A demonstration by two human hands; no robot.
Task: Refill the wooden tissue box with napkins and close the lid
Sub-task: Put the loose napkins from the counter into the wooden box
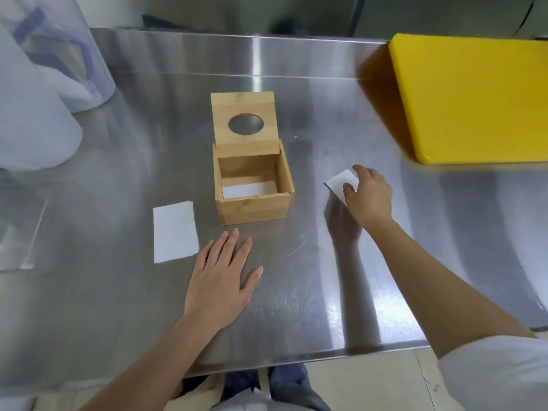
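Note:
The wooden tissue box (255, 207) stands in the middle of the steel table with its lid (243, 105) tipped up and back, round hole showing. A white napkin (249, 189) lies inside on the box floor. A second folded napkin (175, 231) rests flat on the table left of the box. My left hand (221, 280) lies flat on the table just in front of the box, fingers spread, holding nothing. My right hand (367, 195) is to the right of the box, fingers closed on a third napkin (341, 180) whose edge is lifted off the table.
A thick yellow cutting board (474, 96) fills the back right. Clear plastic containers (50, 69) stand at the far left, with a clear sheet (17, 232) near the left edge. The table's front edge (296, 358) runs close to my body.

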